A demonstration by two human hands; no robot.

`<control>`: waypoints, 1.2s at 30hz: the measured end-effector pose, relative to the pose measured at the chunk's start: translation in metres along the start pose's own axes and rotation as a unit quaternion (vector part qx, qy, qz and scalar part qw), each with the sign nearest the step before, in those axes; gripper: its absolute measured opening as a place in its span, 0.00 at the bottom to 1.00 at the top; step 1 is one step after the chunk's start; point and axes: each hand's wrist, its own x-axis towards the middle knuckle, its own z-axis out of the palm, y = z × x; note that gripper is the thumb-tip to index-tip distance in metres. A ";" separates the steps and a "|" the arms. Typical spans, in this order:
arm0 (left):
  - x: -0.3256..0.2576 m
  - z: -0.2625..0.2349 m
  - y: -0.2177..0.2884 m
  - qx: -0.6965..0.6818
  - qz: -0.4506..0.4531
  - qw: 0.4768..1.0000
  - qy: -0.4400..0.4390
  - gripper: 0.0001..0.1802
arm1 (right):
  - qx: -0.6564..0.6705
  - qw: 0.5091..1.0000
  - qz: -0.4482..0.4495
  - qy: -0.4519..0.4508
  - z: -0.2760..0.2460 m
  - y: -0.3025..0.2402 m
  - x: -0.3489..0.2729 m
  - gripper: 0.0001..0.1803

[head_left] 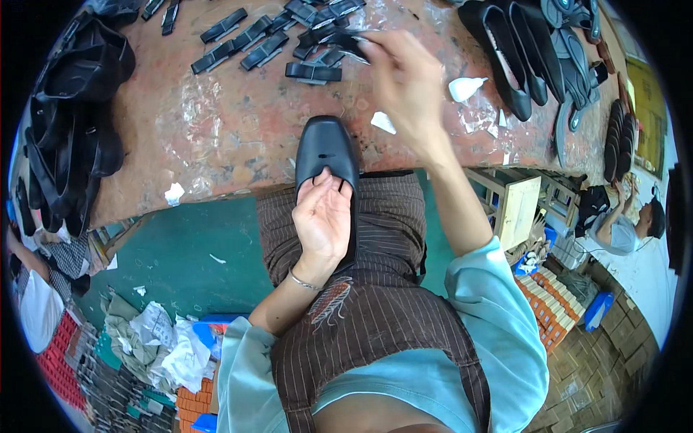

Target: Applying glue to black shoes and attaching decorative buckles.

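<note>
- Left hand (323, 216) has its grip closed on the black shoe upper (326, 155), fingers curled over the rear opening and pressing it down against the lap and the near edge of the tabletop (216, 130).
- Right hand (408, 90) is stretched out across the tabletop, its fingertips pinched together on one black bow strap (345, 43) at the edge of the loose pile.
- That shoe upper lies toe away from the person, half on the tabletop edge and half over the striped brown apron (382, 303). Small slits show on its vamp, and nothing is fitted in them yet.
- More black bow straps (249, 40) lie scattered along the far side of the tabletop, well apart from the shoe, so as far as can be judged a trim piece is only being picked and the fitting is still to do.
- Finished-looking black flat shoes (509, 54) rest on the right of the tabletop, and a heap of black uppers (72, 123) fills the left side, which suggests a long batch with much left.
- White glue nozzle or cap (465, 88) and scraps of white paper (382, 123) sit just beside the right wrist.
- Another person (624, 224) sits low at the far right, apart from this work, near stacks of orange boxes (552, 310).
- Crumpled paper (170, 346) lies on the green floor (188, 260) to the left.
</note>
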 end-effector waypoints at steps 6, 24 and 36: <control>0.003 0.006 -0.006 -0.026 -0.016 1.000 -0.005 0.05 | -0.168 0.975 0.137 -0.051 -0.046 0.011 -0.071 0.09; 0.003 0.002 -0.004 -0.038 -0.018 0.999 -0.029 0.10 | -0.230 0.964 0.014 -0.134 -0.053 0.006 -0.095 0.19; 0.001 0.015 -0.005 0.023 -0.012 1.000 -0.010 0.18 | -0.018 0.981 -0.010 -0.195 -0.033 -0.046 -0.080 0.21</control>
